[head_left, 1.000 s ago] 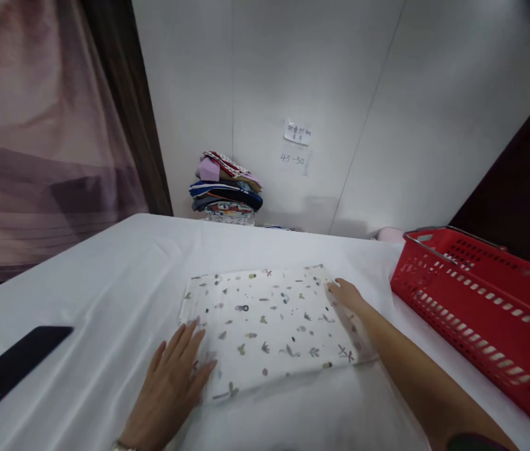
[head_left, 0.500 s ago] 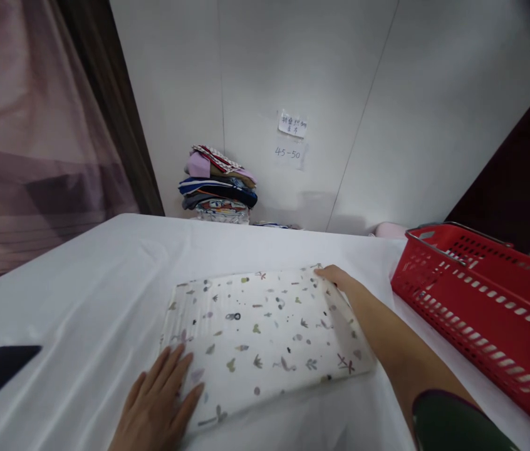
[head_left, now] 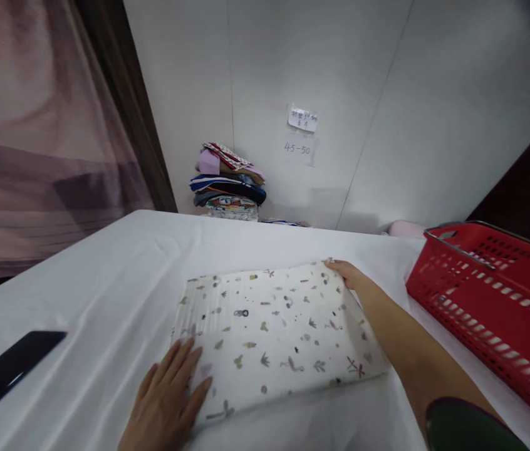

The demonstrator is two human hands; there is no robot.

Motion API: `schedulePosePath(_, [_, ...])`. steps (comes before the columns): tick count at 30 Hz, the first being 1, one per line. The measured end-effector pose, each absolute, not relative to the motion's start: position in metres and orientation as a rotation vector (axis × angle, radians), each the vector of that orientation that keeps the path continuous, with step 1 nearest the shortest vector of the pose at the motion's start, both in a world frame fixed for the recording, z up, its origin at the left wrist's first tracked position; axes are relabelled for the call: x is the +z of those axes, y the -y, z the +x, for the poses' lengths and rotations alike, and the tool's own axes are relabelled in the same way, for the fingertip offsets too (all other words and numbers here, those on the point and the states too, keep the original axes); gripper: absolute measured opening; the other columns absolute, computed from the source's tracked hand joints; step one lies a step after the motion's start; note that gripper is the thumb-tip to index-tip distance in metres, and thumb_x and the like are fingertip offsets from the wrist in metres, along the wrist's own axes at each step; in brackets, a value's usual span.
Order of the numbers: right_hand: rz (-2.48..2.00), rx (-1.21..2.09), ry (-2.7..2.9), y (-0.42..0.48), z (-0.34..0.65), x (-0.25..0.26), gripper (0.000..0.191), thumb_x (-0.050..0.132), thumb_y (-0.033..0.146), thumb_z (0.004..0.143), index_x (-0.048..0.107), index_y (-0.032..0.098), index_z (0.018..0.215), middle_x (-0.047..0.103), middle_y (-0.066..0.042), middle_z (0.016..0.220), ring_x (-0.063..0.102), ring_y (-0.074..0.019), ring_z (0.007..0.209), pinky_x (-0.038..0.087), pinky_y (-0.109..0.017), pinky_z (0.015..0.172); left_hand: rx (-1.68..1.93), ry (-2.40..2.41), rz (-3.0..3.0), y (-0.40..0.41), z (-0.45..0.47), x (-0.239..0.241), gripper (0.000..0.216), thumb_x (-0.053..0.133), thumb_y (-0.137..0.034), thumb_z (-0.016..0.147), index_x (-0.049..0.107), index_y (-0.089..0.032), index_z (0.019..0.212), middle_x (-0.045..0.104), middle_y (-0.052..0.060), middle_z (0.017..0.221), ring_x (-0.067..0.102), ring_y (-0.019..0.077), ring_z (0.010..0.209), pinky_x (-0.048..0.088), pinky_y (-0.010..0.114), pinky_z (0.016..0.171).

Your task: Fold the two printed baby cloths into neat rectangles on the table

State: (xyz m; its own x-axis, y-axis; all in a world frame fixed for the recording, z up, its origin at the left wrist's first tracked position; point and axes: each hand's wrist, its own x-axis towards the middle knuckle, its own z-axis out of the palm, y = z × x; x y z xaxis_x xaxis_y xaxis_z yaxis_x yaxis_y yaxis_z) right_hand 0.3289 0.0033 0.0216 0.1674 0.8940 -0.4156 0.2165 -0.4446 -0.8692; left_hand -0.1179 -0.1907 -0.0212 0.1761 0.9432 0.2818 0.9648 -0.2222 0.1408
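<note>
A folded white cloth (head_left: 274, 332) printed with small plants and dots lies flat on the white-covered table (head_left: 105, 294). My left hand (head_left: 171, 394) rests flat on its near left corner, fingers stretched out. My right hand (head_left: 347, 274) reaches over the cloth to its far right corner; the fingers curl at that corner, and I cannot see whether they pinch the fabric.
A red plastic basket (head_left: 495, 300) with a metal handle stands at the table's right edge. A black flat object (head_left: 6, 376) lies at the near left. A stack of folded clothes (head_left: 227, 185) sits against the back wall, below a paper note (head_left: 301, 120).
My right hand slid from the cloth's right edge up to its far right corner. My left hand drew back slightly along the near left corner. The view shifted a little.
</note>
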Motion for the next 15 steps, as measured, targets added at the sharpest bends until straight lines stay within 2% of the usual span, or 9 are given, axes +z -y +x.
schedulePosePath(7, [-1.966,0.936,1.083,-0.009,0.340,-0.001,0.057,0.070,0.035,0.063,0.055,0.009,0.111,0.062,-0.015,0.108,0.058,-0.0283,0.096,0.047,-0.032,0.075,-0.453,2.028,-2.435,0.196,-0.115,-0.010,0.050,0.042,-0.046,0.081,0.048,-0.025,0.126,0.040,0.004,0.138,0.029,0.0243,0.130,0.027,0.047,0.104])
schedulePosePath(11, [-1.938,1.001,1.128,-0.008,0.350,-0.002,0.062,0.065,0.045,0.065,0.052,0.012,0.115,0.065,-0.014,0.100,0.062,-0.0238,0.083,0.049,-0.030,0.066,-0.604,2.137,-2.473,0.183,-0.121,0.006,0.047,0.040,-0.047,0.082,0.053,-0.021,0.119,0.046,0.005,0.133,0.038,0.0208,0.125,0.032,0.038,0.103])
schedulePosePath(15, [-1.927,0.923,1.224,-0.005,0.359,-0.008,0.054,0.058,0.048,0.067,0.056,0.012,0.107,0.066,-0.012,0.089,0.061,-0.0195,0.073,0.047,-0.027,0.060,-0.727,2.255,-2.341,0.140,-0.123,0.029,0.049,0.038,-0.048,0.083,0.053,-0.017,0.118,0.049,0.008,0.130,0.044,0.0212,0.119,0.033,0.036,0.102])
